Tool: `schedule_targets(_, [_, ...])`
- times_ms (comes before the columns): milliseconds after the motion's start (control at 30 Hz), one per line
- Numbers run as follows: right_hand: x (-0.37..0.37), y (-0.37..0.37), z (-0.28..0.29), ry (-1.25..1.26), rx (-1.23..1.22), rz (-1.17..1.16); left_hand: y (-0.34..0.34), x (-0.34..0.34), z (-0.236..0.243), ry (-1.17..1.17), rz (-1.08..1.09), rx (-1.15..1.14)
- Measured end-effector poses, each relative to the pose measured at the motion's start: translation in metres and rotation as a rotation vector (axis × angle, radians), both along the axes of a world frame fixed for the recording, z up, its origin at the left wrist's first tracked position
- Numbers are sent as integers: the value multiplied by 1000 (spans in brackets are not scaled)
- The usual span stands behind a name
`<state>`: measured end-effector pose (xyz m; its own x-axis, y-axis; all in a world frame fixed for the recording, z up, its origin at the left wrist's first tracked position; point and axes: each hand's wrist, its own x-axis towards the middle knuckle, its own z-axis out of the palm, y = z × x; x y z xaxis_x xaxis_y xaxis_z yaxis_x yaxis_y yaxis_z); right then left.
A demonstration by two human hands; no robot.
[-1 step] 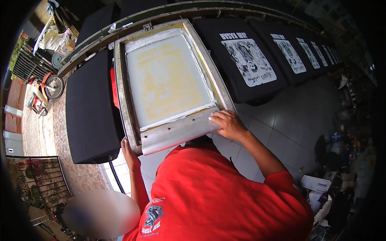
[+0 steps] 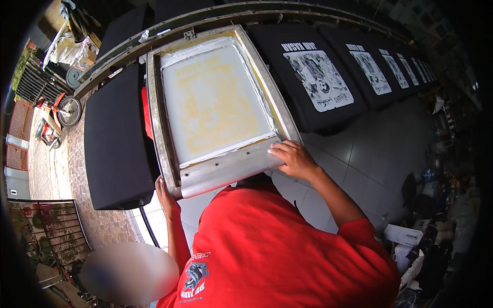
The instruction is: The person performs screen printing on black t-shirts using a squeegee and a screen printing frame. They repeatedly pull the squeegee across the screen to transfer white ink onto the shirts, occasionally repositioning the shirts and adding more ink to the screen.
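Note:
A screen-printing frame [image 2: 157, 108] lies before me, its far end against a long metal rail. Its pale mesh [image 2: 215, 110] bears a yellowish picture stencil, edged with silvery tape and smears of white. Across the near end runs a metal plate [image 2: 226, 173] with bolts. My left hand [image 2: 165, 195] is closed on the near left corner, fingertips at the outer edge. At the near right corner my right hand [image 2: 294, 160] grips the frame, fingers bent over the plate. What lies beneath the frame is mostly hidden; a red strip [image 2: 146, 113] shows at its left side.
Left of the frame stands a black cloth-covered board [image 2: 114, 138]. On the right, a black shirt with a white print [image 2: 321, 79] leads a row of similar ones. The metal rail [image 2: 120, 56] runs behind. A motorbike [image 2: 59, 113] stands far left; a box [image 2: 403, 234] sits lower right.

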<state>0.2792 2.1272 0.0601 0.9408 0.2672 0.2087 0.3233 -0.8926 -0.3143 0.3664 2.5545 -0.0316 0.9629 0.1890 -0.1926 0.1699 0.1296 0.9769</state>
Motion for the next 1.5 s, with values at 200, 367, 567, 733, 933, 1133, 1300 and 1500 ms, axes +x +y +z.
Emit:
schedule_targets(200, [28, -8, 27, 148, 50, 15, 2, 0, -7, 62, 76, 54])
schedule_targets(367, [47, -13, 39, 242, 108, 27, 8, -10, 11, 43, -32, 265])
schedule_targets(567, [64, -16, 49, 323, 154, 54, 0, 36, 70, -106, -206, 489])
schedule_targets(733, [66, -20, 43, 318, 174, 69, -10, 59, 82, -301, -327, 576])
schedule_targets(933, [68, -18, 48, 380, 180, 42, -43, 65, 125, -323, -646, 667])
schedule_targets(1133, [72, -23, 48, 371, 202, 41, -60, 64, 157, -391, -781, 937])
schedule_targets(1300, [81, -21, 48, 361, 158, 27, -76, 66, 152, -430, -903, 1168])
schedule_targets(1500, [86, -12, 42, 270, 37, -74, -83, 68, 138, -430, -805, 1250])
